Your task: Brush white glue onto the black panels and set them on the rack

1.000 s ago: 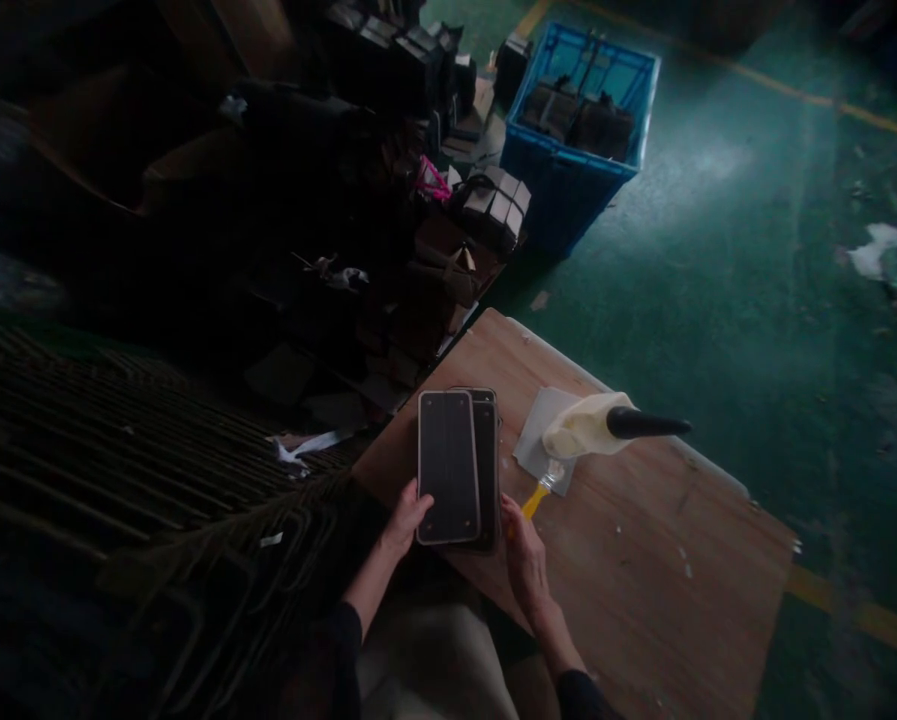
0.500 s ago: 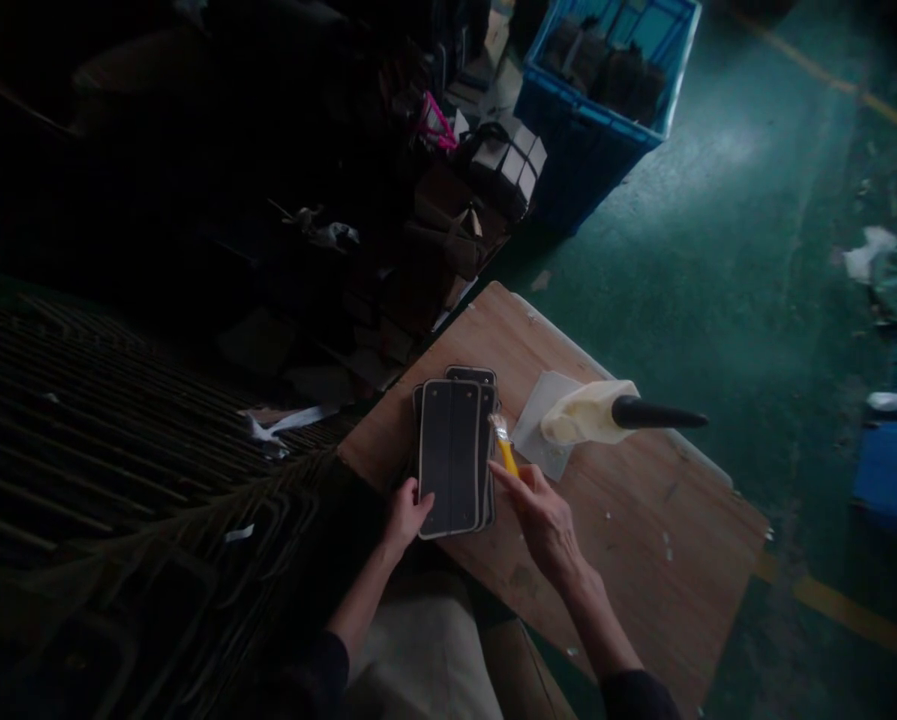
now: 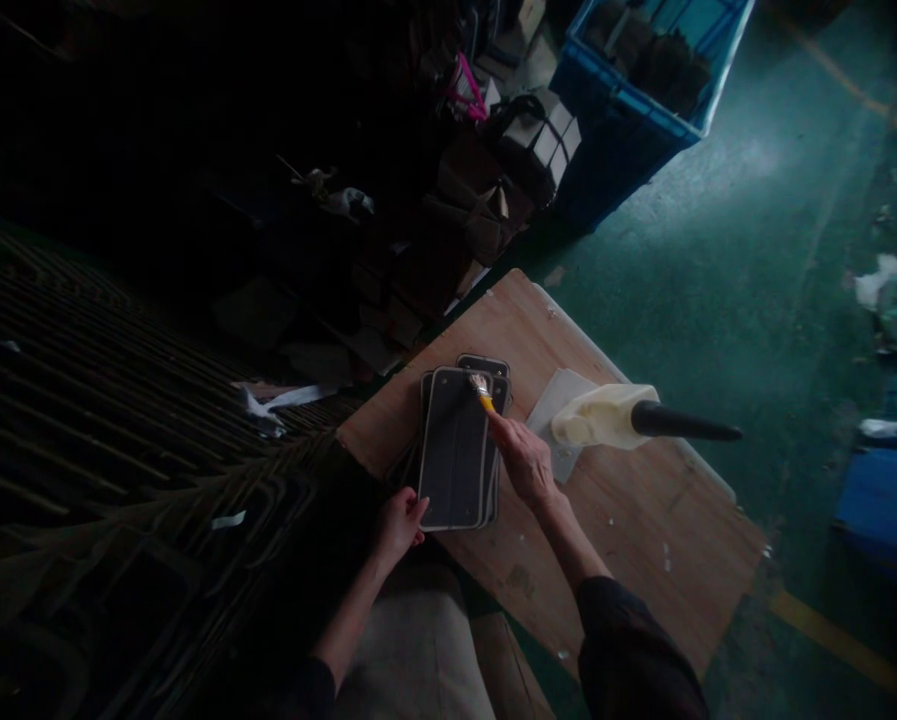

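Note:
A small stack of dark rectangular panels [image 3: 455, 450] with pale edges and small studs near the corners lies on the wooden board. My left hand [image 3: 401, 520] pinches the near left corner of the top panel between thumb and fingers. In my right hand [image 3: 524, 458] is a brush [image 3: 484, 393] with a yellow handle, its bristles at the far right part of the top panel. Right of the stack stands a cream plastic bottle [image 3: 602, 415] with a long black nozzle, on a pale sheet [image 3: 560, 388].
The wooden board [image 3: 635, 560] spans the space before my knees. Beyond it stands a blue crate [image 3: 605, 150] with dark items inside, beside bundled pale pieces [image 3: 549, 140]. Ribbed dark stacks [image 3: 118, 400] fill the left. At right, a blue container [image 3: 883, 510] rests on the green floor.
My right hand has carried the brush from the panel's right edge up and left onto its far end. My left hand keeps to the near left corner. The whole view has shifted slightly.

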The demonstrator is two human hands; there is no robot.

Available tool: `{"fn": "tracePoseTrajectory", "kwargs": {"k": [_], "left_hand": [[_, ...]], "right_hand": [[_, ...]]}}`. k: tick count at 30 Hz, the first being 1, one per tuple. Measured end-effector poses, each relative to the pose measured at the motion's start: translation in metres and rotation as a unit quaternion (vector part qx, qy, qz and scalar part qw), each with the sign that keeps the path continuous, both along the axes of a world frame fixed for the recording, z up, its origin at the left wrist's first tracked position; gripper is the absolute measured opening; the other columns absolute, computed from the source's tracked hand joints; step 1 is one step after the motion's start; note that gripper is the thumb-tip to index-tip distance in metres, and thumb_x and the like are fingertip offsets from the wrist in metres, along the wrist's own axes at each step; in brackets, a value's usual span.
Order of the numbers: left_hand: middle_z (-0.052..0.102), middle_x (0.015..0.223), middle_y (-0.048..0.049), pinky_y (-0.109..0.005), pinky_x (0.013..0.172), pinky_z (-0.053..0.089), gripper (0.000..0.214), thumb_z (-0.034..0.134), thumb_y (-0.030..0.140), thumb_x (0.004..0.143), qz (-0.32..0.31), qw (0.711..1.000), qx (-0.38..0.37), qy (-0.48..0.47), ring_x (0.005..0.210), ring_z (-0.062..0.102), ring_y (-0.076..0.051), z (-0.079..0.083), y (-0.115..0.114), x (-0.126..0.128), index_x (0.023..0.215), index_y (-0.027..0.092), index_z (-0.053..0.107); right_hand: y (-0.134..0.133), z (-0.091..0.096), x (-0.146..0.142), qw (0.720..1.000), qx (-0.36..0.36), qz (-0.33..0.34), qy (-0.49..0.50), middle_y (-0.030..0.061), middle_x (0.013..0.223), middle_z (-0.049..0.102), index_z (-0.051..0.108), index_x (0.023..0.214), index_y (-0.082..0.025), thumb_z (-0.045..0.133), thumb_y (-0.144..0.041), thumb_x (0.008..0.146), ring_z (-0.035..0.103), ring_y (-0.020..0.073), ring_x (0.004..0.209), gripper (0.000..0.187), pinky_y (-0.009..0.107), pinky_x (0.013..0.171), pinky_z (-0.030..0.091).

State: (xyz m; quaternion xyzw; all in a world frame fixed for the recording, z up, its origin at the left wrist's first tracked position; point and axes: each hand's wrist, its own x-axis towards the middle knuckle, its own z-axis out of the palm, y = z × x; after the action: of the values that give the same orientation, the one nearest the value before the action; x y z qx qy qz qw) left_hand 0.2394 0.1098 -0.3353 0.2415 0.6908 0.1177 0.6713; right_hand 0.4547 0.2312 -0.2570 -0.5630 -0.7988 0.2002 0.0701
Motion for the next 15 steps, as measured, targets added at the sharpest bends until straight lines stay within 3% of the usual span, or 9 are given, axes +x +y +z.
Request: {"fn": "tracePoseTrajectory", "kwargs": {"k": [5, 11, 15], "left_hand": [[0.049, 0.047, 0.0077, -0.017, 0.031, 0.028, 0.029, 0.053, 0.043, 0.082, 0.016, 1.000, 0.017, -0.008, 0.030, 0.048, -0.009, -0.001, -0.002, -0.001, 0.069, 0.021, 0.041], [0.050, 0.046, 0.0067, -0.016, 0.031, 0.029, 0.032, 0.057, 0.046, 0.080, 0.025, 0.999, 0.030, -0.008, 0.032, 0.050, -0.008, -0.002, -0.004, -0.004, 0.067, 0.020, 0.044], [0.051, 0.045, 0.0061, -0.016, 0.032, 0.032, 0.036, 0.061, 0.051, 0.075, 0.027, 0.999, 0.034, -0.012, 0.034, 0.052, -0.010, -0.004, -0.004, -0.005, 0.067, 0.019, 0.046]], "right_hand": [[-0.040, -0.001, 0.001, 0.999, -0.040, 0.019, -0.018, 0.0071, 0.094, 0.067, 0.051, 0.128, -0.018, 0.040, -0.025, 0.099, 0.061, 0.0191, 0.080, 0.032, 0.031, 0.072, 0.047], [-0.111, 0.019, -0.001, 0.992, -0.116, 0.041, -0.005, 0.0056, 0.089, 0.068, 0.052, 0.126, -0.020, 0.045, -0.022, 0.096, 0.063, 0.0178, 0.076, 0.030, 0.029, 0.069, 0.048], [-0.131, 0.037, -0.002, 0.982, -0.182, 0.036, 0.021, 0.0042, 0.089, 0.069, 0.055, 0.122, -0.022, 0.044, -0.025, 0.098, 0.065, 0.0169, 0.074, 0.027, 0.028, 0.067, 0.050]]}}
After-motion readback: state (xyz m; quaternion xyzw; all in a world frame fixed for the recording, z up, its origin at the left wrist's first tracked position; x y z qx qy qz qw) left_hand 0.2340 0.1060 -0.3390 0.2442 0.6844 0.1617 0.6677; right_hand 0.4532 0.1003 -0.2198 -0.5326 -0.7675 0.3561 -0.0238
